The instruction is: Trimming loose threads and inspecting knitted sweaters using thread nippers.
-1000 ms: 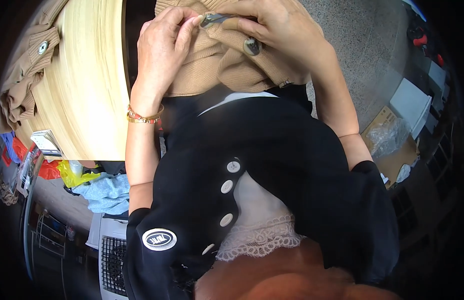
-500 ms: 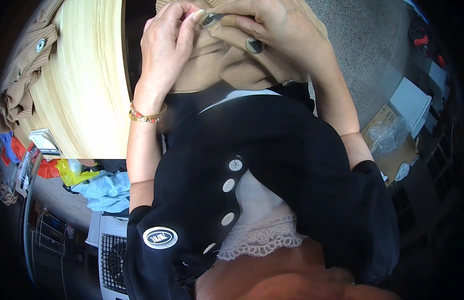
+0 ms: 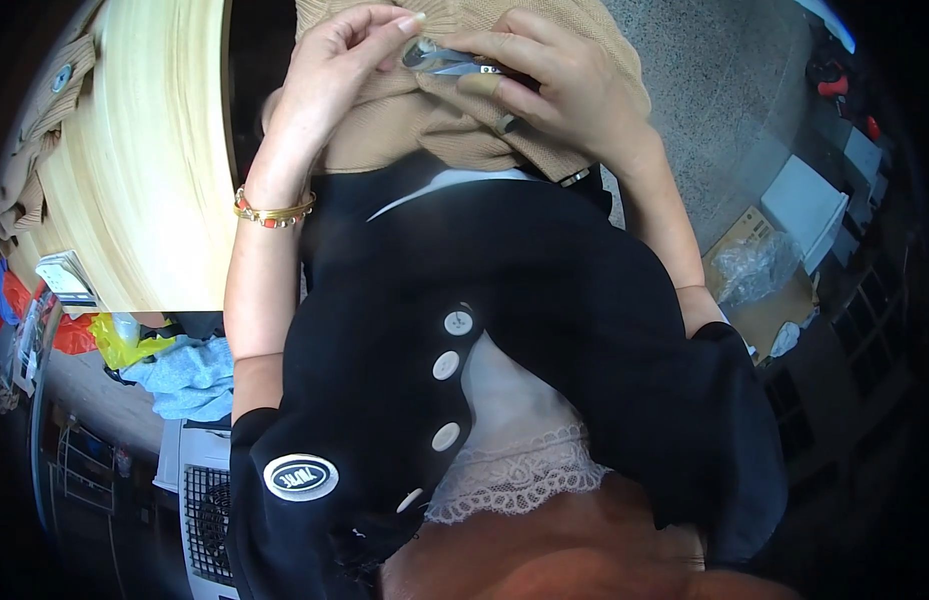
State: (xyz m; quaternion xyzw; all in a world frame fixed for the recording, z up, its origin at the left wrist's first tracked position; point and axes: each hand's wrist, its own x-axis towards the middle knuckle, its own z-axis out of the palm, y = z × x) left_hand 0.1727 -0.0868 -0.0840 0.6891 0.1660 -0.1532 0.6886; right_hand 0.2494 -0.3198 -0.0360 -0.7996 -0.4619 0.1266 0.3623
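While your left hand [image 3: 329,75] pinches the tan knit sweater [image 3: 404,125] bunched at your chest, your right hand [image 3: 554,85] closes around small metal snips [image 3: 449,62] on its fabric. Beside you lies a pale wooden surface [image 3: 154,160] carrying another tan garment [image 3: 29,170]. Your fingers hide the blades.

A pale wooden surface [image 3: 154,150] with a curved edge fills the picture at ten o'clock. A tan knitted garment with a button [image 3: 39,150] lies on its far left, a small printed box [image 3: 64,278] at its lower corner.
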